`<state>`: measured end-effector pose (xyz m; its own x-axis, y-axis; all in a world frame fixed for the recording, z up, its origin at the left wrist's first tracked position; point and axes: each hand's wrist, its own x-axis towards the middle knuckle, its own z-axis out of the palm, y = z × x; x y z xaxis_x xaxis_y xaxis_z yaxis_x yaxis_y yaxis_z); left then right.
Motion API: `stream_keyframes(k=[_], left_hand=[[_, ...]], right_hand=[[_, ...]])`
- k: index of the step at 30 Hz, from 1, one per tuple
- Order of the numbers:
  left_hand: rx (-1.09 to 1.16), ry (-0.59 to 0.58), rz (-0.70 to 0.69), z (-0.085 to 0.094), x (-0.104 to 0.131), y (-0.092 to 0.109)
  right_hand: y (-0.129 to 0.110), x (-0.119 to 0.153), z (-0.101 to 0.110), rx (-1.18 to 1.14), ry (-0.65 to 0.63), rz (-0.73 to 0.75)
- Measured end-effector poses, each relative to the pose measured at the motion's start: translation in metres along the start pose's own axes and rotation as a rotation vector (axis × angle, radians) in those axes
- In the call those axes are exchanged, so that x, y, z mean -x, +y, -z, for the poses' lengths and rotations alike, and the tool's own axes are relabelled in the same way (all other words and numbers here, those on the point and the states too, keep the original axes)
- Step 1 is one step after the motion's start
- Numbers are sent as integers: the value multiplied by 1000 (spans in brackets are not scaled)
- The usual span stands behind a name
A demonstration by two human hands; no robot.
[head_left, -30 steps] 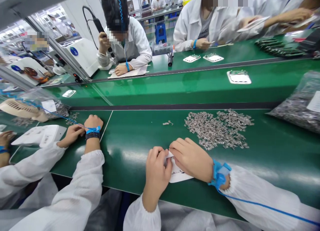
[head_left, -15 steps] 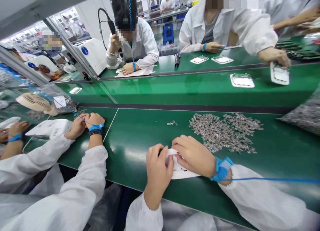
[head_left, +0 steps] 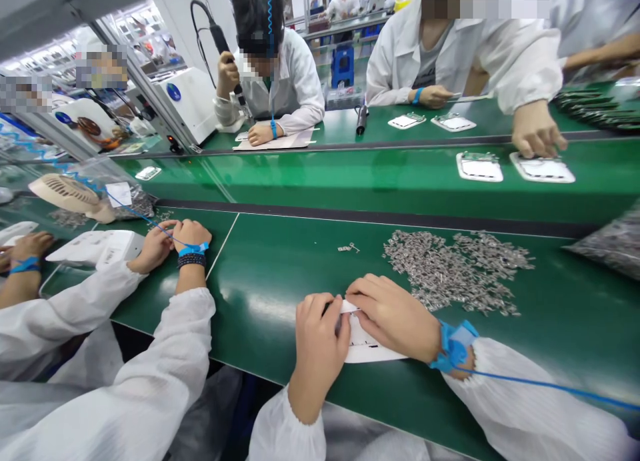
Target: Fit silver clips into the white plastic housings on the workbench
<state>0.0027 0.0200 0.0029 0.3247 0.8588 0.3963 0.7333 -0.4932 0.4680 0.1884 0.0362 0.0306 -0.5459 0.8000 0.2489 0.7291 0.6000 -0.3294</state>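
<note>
A white plastic panel (head_left: pixel 367 348) with small dark slots lies on the green table in front of me, partly covered by my hands. My left hand (head_left: pixel 320 334) grips its left edge, fingers curled. From the right, my right hand (head_left: pixel 397 314), with a blue wrist strap, holds the panel's upper edge, its fingertips close to my left ones. What lies between the fingertips is too small to make out. Just beyond my right hand spreads a pile of small metal parts (head_left: pixel 445 268). A few more metal pieces (head_left: pixel 349 248) lie left of the pile.
At the left, another person's hands (head_left: pixel 175 244) work beside a white housing (head_left: pixel 100 248) and a beige fan (head_left: pixel 67 194). Across the green belt (head_left: pixel 300 181), a person's hand (head_left: pixel 537 131) touches a white panel (head_left: pixel 543 168). A bag of metal parts (head_left: pixel 610 238) sits at the right.
My hands stay on the panel with little change. Across the belt, a person's hand has lowered a white panel onto the surface beside another. The view has shifted slightly.
</note>
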Motion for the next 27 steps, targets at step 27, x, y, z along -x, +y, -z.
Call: stream_keyframes(k=[27], left_hand=[[-32, 13, -14, 3, -1, 3]], right_hand=[[-7, 18, 10, -189, 87, -50]])
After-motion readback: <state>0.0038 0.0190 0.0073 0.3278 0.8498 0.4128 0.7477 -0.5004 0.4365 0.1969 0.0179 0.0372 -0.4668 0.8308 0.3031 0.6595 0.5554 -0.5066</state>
